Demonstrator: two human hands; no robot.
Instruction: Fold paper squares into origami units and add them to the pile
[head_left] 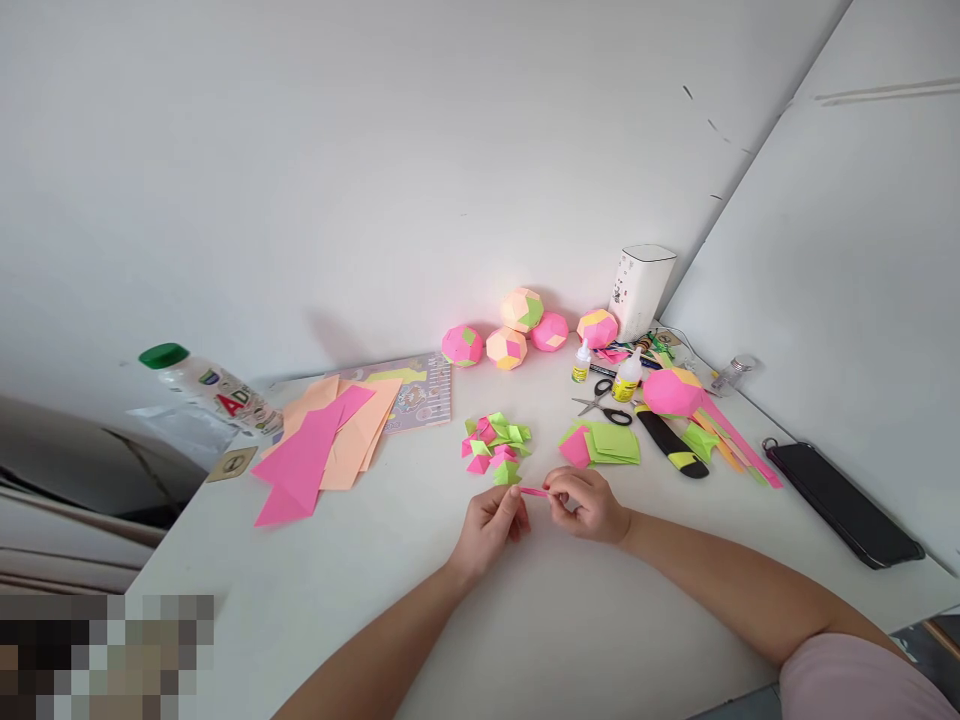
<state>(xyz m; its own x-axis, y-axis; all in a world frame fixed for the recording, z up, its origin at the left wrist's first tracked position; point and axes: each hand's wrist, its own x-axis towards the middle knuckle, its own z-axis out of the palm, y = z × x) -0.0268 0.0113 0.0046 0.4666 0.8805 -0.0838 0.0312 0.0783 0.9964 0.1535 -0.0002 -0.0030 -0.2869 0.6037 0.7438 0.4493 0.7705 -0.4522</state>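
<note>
Pinching pink paper (535, 492), both hands (489, 522) (589, 505) nearly closed, paper's ends hidden within grip.

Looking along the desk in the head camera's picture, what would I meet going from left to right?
Green-capped bottle, large pink paper, left hand, slim pink piece held between the hands, right hand, black-and-yellow cutter, small clear jar, black pouch.
</note>
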